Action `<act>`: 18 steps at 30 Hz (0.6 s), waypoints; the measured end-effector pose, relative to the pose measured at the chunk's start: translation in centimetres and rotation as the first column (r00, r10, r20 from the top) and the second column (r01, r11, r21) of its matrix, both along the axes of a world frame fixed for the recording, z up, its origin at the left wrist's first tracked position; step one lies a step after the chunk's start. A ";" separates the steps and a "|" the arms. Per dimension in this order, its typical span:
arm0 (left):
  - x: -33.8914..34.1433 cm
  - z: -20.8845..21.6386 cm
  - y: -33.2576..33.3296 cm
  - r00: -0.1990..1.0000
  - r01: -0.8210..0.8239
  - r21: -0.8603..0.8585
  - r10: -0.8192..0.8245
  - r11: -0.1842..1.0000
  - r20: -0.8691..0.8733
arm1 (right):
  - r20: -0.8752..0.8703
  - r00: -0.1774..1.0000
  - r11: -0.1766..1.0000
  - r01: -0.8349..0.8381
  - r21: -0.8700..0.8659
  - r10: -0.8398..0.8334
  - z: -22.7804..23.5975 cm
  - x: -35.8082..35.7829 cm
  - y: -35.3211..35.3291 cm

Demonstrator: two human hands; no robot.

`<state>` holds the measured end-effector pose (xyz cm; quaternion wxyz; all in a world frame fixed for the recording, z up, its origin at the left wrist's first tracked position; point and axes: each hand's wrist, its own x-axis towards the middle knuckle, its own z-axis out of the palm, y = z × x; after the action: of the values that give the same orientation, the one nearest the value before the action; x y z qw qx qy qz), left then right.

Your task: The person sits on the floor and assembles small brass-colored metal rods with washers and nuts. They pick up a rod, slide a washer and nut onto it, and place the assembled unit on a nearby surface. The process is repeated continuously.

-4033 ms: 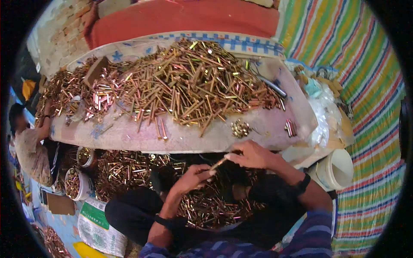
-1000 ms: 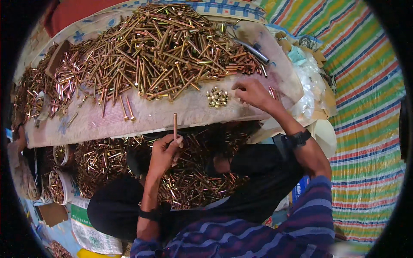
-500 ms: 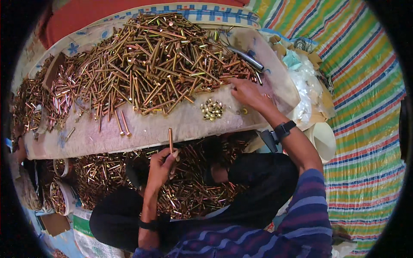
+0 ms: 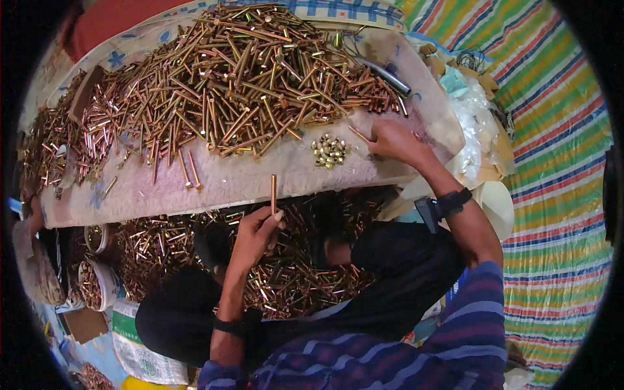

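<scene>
My left hand point(image 4: 255, 235) is closed round a copper-coloured bolt point(image 4: 273, 194) that points upward just in front of the cloth-covered surface's near edge. Its lower end is hidden in my fingers. Over the right part of the surface, my right hand point(image 4: 400, 143) pinches a second bolt point(image 4: 359, 134), whose shaft sticks out to the left. To the left of that bolt lies a small heap of brassy nuts point(image 4: 329, 151). A large mound of long bolts point(image 4: 240, 84) rises behind, and two loose bolts point(image 4: 194, 169) lie at its front edge.
A metal tube-like tool point(image 4: 385, 77) rests at the mound's right end. Many more bolts point(image 4: 156, 253) lie below the surface, around my legs. A bucket point(image 4: 104, 286) with small parts stands at lower left. Clear plastic bags point(image 4: 473, 123) lie beside a striped sheet point(image 4: 552, 214).
My right hand has drawn back from the mound's edge, and a bolt now shows in its fingers. My left hand still holds its bolt upright. The whole view has shifted slightly.
</scene>
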<state>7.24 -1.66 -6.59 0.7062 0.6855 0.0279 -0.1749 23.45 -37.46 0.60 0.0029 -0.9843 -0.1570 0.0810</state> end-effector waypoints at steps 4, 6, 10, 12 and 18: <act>-0.2 0.1 0.2 0.999 0.052 -0.009 -0.052 0.999 -0.012 | -0.071 0.991 0.993 0.115 0.009 -0.114 1.1 -1.3 0.4; -0.3 0.2 0.3 0.996 0.084 0.006 -0.084 0.996 -0.031 | -0.025 0.995 0.993 0.098 0.066 -0.097 1.4 -1.6 0.8; -0.5 0.4 0.5 0.994 0.099 0.026 -0.100 0.995 0.032 | 0.008 0.994 0.991 0.112 0.069 -0.112 1.1 -2.5 1.3; -0.6 0.4 0.5 0.996 0.067 -0.031 -0.069 0.997 -0.054 | -0.013 0.996 0.995 0.094 0.027 -0.093 1.0 -2.4 1.4; -0.6 -0.1 1.0 0.998 0.016 -0.084 -0.022 0.996 -0.060 | 0.159 0.987 0.994 0.019 0.110 -0.036 1.9 -3.3 3.5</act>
<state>6.62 -0.62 -6.68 0.7315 0.6499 0.0355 -0.2034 20.20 -33.99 2.48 0.0447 -0.9881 -0.1472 -0.0074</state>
